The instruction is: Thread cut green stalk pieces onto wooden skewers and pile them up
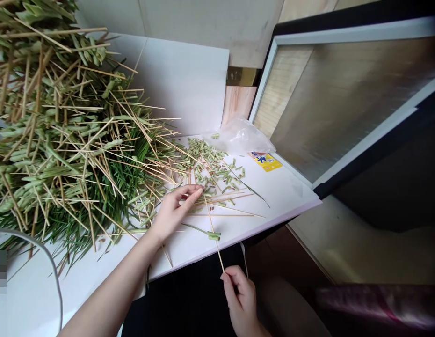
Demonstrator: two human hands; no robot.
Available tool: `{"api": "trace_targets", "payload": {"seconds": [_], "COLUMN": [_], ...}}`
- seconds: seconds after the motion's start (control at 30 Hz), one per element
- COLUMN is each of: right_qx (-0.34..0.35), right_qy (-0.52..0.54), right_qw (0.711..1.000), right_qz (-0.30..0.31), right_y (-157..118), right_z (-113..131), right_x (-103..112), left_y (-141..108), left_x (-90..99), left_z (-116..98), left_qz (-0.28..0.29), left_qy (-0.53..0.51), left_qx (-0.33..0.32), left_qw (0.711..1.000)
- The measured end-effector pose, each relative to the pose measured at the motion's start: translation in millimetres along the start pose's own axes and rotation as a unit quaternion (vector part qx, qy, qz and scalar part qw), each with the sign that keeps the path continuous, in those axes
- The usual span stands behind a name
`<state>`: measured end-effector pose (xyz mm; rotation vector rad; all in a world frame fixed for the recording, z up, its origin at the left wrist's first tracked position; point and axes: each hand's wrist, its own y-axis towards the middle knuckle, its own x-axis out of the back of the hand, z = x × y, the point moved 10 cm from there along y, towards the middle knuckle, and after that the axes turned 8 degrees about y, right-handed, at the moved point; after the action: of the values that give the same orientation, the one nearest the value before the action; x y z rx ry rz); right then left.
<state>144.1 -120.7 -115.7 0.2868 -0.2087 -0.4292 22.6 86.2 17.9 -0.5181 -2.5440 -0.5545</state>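
Observation:
My right hand (pixel 240 295), at the table's front edge, pinches the lower end of a thin wooden skewer (pixel 220 255). A few short cut green bean pieces (pixel 213 236) are threaded crosswise partway along it. The skewer's upper end reaches up to the fingertips of my left hand (pixel 178 206). The left thumb and forefinger are pressed together; what lies between them, if anything, is hidden. Just beyond the left hand, loose cut bean pieces (pixel 222 174) are scattered on the white table (pixel 270 187). Several bare skewers (pixel 235 214) lie beside them.
A tall heap of skewered green beans (pixel 63 117) fills the left side, with long dark green leaves (pixel 133 168) under it. A clear plastic bag (pixel 240 135) and a yellow packet label (pixel 268 161) lie at the back, by a framed glass panel (pixel 329 103). A cable (pixel 54 267) curves at lower left.

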Motion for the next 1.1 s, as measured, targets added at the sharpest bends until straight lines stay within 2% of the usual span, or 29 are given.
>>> {"api": "trace_targets", "payload": {"seconds": [0.17,0.37,0.57,0.87,1.1], "right_qx": [0.036,0.055,0.055,0.063,0.083], "right_qy": [-0.009,-0.032,-0.033,-0.056,-0.06], "right_qw": [0.999,0.998,0.998,0.996,0.995], "right_qz": [0.027,0.025,0.019,0.016,0.018], "right_y": [0,-2,0,-3,-3], "right_z": [9,14,16,17,21], "right_x": [-6,-5,-3,-2,-4], "left_y": [0,2,1,-1,1], "left_x": [-7.7,-4.2,-4.5,-10.4,-12.7], "left_z": [6,11,20,26,27], "left_qz": [0.048,0.032,0.012,0.024,0.037], "left_qy": [-0.021,-0.1,-0.212,-0.247,-0.255], "left_qx": [0.017,0.045,0.099,0.118,0.105], "left_qw": [0.999,0.993,0.972,0.961,0.96]}}
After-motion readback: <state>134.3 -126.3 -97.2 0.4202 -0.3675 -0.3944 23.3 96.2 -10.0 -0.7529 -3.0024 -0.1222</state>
